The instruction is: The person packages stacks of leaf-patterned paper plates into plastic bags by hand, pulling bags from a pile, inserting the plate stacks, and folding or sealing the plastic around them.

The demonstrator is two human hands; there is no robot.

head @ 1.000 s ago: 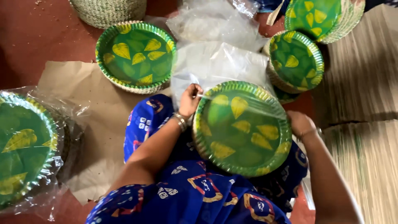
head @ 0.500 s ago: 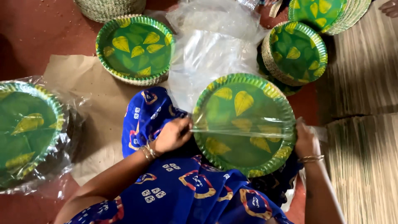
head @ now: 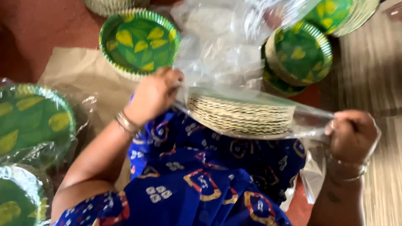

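A stack of green paper plates (head: 240, 115) with yellow leaf prints lies tilted on edge over my lap, so that its ribbed pale rims show. A clear plastic bag (head: 226, 54) is wrapped over the stack. My left hand (head: 155, 94) grips the bag at the stack's left side. My right hand (head: 354, 134) grips the bag at the stack's right side. Both wrists wear bangles. My blue patterned garment (head: 197, 184) lies under the stack.
Another plate stack (head: 140, 42) sits on brown paper (head: 79, 75) at the upper left. Two bagged stacks (head: 31, 121) lie at the left edge. More stacks (head: 299, 56) stand at the upper right, beside a woven mat (head: 377, 67).
The stack faced up at me before; now it is tipped on edge. The plastic bag has come over it, and both hands have moved to the bag's two sides.
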